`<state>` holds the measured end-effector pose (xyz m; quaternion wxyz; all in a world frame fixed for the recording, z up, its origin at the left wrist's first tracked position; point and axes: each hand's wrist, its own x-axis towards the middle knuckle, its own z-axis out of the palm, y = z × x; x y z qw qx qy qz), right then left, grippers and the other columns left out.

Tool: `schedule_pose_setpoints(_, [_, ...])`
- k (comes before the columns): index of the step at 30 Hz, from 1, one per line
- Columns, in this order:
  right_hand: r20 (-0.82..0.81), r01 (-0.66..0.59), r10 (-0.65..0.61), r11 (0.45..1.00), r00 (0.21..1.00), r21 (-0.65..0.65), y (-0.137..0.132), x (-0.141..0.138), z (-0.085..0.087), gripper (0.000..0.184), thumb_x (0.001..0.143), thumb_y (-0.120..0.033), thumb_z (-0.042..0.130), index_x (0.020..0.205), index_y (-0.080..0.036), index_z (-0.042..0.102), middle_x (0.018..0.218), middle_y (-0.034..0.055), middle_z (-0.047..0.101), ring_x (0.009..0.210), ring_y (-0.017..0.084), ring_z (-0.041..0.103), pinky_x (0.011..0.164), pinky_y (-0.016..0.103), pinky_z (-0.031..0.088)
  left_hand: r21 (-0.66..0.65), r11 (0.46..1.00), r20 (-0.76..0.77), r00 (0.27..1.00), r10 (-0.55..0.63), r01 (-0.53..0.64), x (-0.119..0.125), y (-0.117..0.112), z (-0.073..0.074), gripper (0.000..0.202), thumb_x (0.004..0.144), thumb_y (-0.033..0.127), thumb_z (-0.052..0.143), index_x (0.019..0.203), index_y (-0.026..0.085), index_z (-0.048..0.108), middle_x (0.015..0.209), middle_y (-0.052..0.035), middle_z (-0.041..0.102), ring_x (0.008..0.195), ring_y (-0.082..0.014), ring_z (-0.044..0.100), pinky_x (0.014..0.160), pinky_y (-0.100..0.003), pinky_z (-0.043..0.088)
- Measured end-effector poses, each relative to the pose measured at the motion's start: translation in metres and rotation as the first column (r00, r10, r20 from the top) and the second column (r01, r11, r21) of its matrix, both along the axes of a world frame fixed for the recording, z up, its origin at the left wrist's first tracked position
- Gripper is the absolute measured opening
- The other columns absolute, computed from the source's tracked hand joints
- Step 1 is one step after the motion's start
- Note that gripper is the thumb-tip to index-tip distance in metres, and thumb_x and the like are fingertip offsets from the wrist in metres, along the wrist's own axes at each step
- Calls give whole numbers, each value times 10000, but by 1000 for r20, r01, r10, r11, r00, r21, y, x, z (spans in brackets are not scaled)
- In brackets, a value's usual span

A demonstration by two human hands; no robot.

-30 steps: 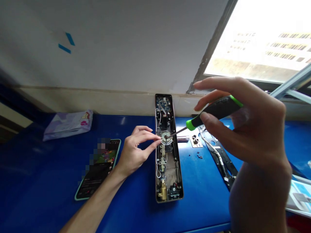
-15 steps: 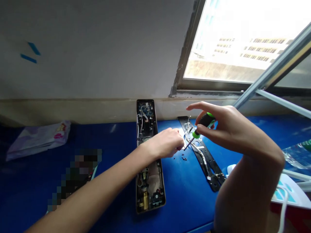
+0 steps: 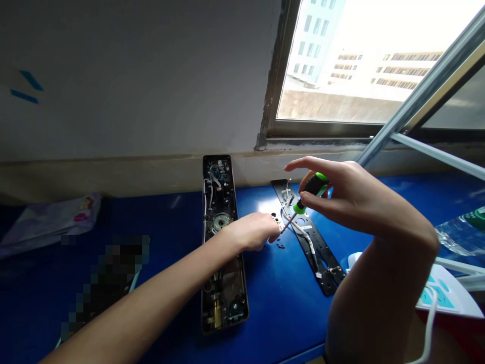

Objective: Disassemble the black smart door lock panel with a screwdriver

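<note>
My right hand [image 3: 341, 197] grips a green-and-black screwdriver [image 3: 312, 191], its shaft slanting down to the left. The tip is beside the fingers of my left hand [image 3: 259, 230], which are curled together; what they pinch, if anything, is hidden. Just beyond those fingers a small silvery plate with dark holes [image 3: 277, 218] shows in part. Several tiny dark screws [image 3: 280, 246] lie on the blue table below. My left forearm crosses over a long open lock housing [image 3: 221, 205] with a circuit board, wires and a brass-coloured part inside. Right of the screws lies a long black panel [image 3: 316, 242] with a white cable.
A pixelated dark object [image 3: 109, 283] lies at the left, with a plastic packet [image 3: 53, 220] behind it. On the right are a white power strip [image 3: 450, 293], a clear bottle [image 3: 462, 232] and a metal frame bar [image 3: 394, 126]. Wall and window stand behind the table [image 3: 265, 303].
The view has shifted, so the scene sits further left. My left fingers have dipped slightly, and more of the silvery plate shows. My right hand keeps its grip on the screwdriver.
</note>
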<state>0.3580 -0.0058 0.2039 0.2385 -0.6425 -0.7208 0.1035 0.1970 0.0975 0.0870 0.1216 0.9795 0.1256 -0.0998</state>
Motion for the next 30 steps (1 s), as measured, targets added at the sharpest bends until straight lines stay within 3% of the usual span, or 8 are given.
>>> schedule_pose_setpoints(6, [7, 22, -22, 1000, 1000, -9, 1, 0, -1, 525, 853, -296, 648, 1373, -245, 696, 807, -7, 758, 642, 160, 676, 567, 290, 498, 0, 1000, 56, 998, 31, -31, -9, 0, -1, 333, 809, -2, 683, 1011, 224, 822, 1034, -71, 783, 894, -240, 737, 741, -301, 547])
schedule_pose_setpoints(11, [10, -52, 51, 998, 999, 25, 4, -1, -3, 483, 868, -258, 660, 1347, -226, 706, 842, -3, 781, 668, 146, 686, 609, 277, 513, -9, 999, 214, 976, 50, -49, -38, -4, 7, 341, 872, -23, 638, 1051, 208, 815, 1128, -87, 775, 1017, -237, 739, 883, -332, 579])
schedule_pose_setpoints(13, [5, -92, 92, 994, 996, 53, 4, -3, -2, 461, 880, -246, 665, 1338, -209, 705, 861, 11, 792, 662, 145, 690, 598, 273, 515, -42, 997, 435, 898, 71, -58, -57, -5, 7, 282, 929, 22, 629, 1044, 204, 811, 1102, -86, 772, 1042, -225, 731, 903, -330, 593])
schedule_pose_setpoints(16, [-24, -176, 180, 977, 983, 118, 4, -11, 0, 415, 919, -252, 673, 1329, -191, 698, 890, 31, 801, 717, 162, 728, 618, 277, 550, -91, 985, 686, 708, 168, -146, -90, -5, 0, 248, 989, 98, 609, 1124, 203, 789, 1079, -85, 784, 1131, -238, 688, 940, -364, 611])
schedule_pose_setpoints(18, [-53, -225, 237, 961, 970, 162, 4, -19, 2, 372, 950, -270, 683, 1314, -196, 695, 890, 30, 802, 749, 166, 749, 642, 277, 583, -100, 960, 778, 581, 239, -260, -110, -6, -9, 231, 997, 131, 615, 1139, 212, 777, 1110, -76, 797, 1185, -256, 658, 1018, -429, 592])
schedule_pose_setpoints(21, [-62, -278, 300, 931, 952, 238, 5, -34, 3, 310, 966, -263, 704, 1270, -204, 702, 869, 10, 798, 732, 146, 753, 669, 263, 611, -158, 890, 812, 457, 363, -427, -134, -11, -27, 210, 1007, 179, 605, 1118, 231, 776, 1214, -75, 776, 1244, -272, 630, 1096, -492, 549])
schedule_pose_setpoints(25, [-13, -365, 385, 885, 923, 290, 10, -56, -1, 251, 957, -178, 693, 1207, -172, 720, 884, 4, 795, 722, 109, 744, 662, 206, 595, -256, 839, 753, 445, 484, -479, -151, -25, -51, 288, 1021, 219, 534, 1201, 271, 752, 1436, -75, 654, 1403, -304, 522, 1191, -573, 464])
schedule_pose_setpoints(30, [32, -409, 414, 879, 910, 245, 18, -75, -10, 236, 964, -171, 672, 1193, -178, 732, 926, 3, 792, 694, 86, 719, 633, 181, 558, -277, 843, 692, 513, 508, -461, -150, -43, -69, 399, 1026, 255, 520, 1391, 322, 668, 1717, -51, 334, 1598, -368, 232, 1284, -674, 283])
